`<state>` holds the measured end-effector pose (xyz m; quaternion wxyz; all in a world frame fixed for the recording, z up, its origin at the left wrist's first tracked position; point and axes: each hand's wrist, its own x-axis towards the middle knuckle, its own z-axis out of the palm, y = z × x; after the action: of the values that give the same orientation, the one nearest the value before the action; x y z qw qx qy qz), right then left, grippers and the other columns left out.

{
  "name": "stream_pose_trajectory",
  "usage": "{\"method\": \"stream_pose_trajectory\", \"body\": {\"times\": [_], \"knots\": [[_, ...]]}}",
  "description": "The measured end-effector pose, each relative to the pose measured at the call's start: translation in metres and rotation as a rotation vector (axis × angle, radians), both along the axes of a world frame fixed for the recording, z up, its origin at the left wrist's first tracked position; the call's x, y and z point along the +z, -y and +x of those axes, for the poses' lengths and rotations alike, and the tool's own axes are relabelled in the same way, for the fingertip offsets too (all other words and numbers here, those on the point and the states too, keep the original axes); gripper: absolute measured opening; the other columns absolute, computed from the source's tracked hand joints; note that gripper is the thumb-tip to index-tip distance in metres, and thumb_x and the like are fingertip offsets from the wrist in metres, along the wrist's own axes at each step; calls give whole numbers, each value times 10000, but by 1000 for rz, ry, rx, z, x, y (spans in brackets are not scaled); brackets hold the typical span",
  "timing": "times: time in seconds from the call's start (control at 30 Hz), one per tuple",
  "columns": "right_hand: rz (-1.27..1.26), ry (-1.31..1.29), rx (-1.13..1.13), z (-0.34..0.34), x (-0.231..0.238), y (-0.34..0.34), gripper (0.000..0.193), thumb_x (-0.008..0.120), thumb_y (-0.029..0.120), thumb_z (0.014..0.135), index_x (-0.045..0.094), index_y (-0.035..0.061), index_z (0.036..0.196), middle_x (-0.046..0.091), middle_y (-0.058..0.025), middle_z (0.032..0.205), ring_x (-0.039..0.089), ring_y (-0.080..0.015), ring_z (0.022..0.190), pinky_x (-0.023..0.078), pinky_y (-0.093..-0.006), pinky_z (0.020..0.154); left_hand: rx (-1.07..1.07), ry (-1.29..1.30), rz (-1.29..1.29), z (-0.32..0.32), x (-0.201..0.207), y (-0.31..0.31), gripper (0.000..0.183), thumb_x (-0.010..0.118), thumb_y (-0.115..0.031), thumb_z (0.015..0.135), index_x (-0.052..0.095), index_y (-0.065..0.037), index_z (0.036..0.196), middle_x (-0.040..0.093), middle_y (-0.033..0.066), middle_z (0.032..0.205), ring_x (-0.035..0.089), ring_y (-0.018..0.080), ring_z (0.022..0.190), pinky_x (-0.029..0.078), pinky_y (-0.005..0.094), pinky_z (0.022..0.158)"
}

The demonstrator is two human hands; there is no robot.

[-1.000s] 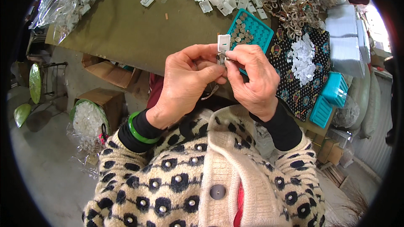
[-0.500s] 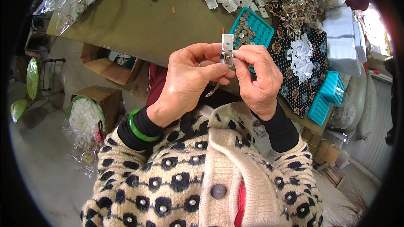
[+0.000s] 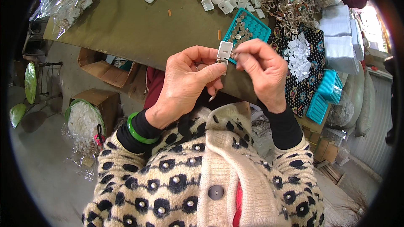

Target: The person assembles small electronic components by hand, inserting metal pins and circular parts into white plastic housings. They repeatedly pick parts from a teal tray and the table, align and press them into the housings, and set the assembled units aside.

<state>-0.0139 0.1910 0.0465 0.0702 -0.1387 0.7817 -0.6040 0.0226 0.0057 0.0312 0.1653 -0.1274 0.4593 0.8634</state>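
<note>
head cam: hands (image 3: 179, 77) at wht case (image 3: 225, 48), l gripping, r nr.

Daylight whites out the bright opening (image 3: 377, 25) far right of the grip; the right hand (image 3: 266, 70) blurs slightly; well outward, the view bows and blackens.

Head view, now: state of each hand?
Left hand: closed, holding a white plastic case.
Right hand: half-closed beside the case; whether holding anything cannot be told.
</note>
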Motion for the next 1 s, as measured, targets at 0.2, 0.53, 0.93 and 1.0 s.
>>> {"method": "stream_pose_trajectory", "body": {"times": [0.2, 0.53, 0.93, 1.0], "knots": [[643, -713, -165, -51, -24, -13, 124, 647, 0, 844, 644, 25, 965, 591, -124, 851, 607, -309, 791, 496, -379, 680, -58, 64, 250, -5, -5, 1, 100, 599, 15, 795, 555, -23, 876, 579, 52, 721, 486, 110, 512, 356, 237, 457], [735, -647, -10, -66, -25, -21, 89, 674, 32, 813, 636, 21, 892, 593, -105, 843, 603, -299, 817, 494, -398, 703, -72, 104, 340, -15, -6, -5, 160, 635, -88, 943, 607, -10, 1080, 604, 45, 785, 510, 96, 588, 426, 250, 487], [244, -417, -43, -14, 4, 1, 96, 663, -28, 848, 620, 8, 926, 629, -94, 854, 619, -196, 700, 497, -283, 619, -56, 51, 93, -18, -8, -8, 218, 664, -80, 924, 623, 26, 1110, 707, 117, 960, 646, 121, 641, 561, 260, 552], [234, -435, -38, -9, 2, 2, 100, 663, -38, 851, 619, 1, 931, 633, -94, 875, 625, -185, 726, 507, -282, 641, -61, 60, 103, -18, -9, -8, 217, 657, -87, 931, 620, 28, 1111, 706, 111, 950, 643, 116, 633, 555, 254, 544]]}}
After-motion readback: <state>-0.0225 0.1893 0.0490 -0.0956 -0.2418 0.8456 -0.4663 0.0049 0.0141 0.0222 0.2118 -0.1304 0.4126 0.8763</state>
